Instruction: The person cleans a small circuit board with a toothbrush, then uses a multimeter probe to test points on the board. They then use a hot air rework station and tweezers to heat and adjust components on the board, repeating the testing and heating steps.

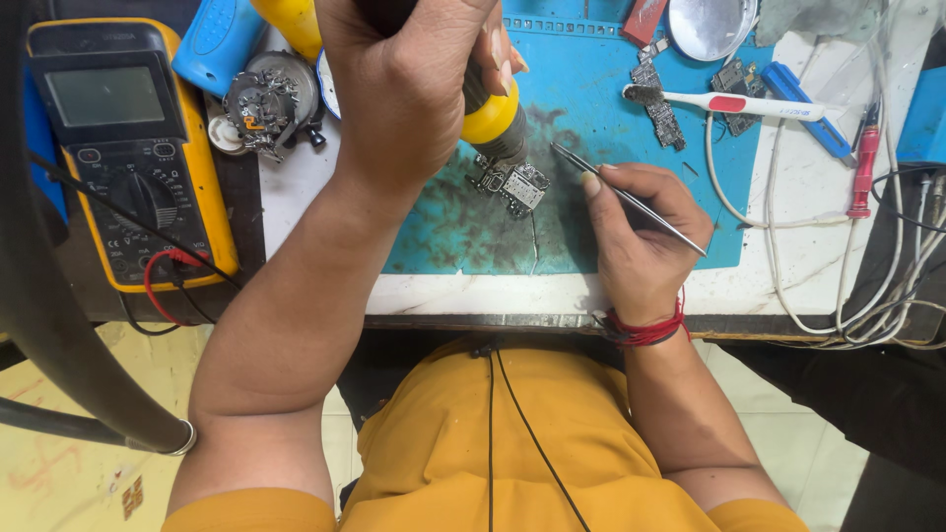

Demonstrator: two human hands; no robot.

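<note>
My left hand [409, 84] grips a yellow-and-black hot-air tool [498, 123], nozzle pointing down at a small circuit board [517, 185] on the blue work mat [591, 89]. My right hand [641, 236], a red thread around its wrist, holds thin metal tweezers [621, 193]. The tweezer tips sit just right of the nozzle, slightly above the board and apart from it.
A yellow multimeter [123, 148] with red and black leads lies at the left. A white toothbrush [749, 102], loose board pieces [662, 113], a round metal dish [708, 25], a blue-handled tool [808, 110] and a tangle of white cables [867, 286] occupy the right. A round mechanical part [268, 99] sits behind my left arm.
</note>
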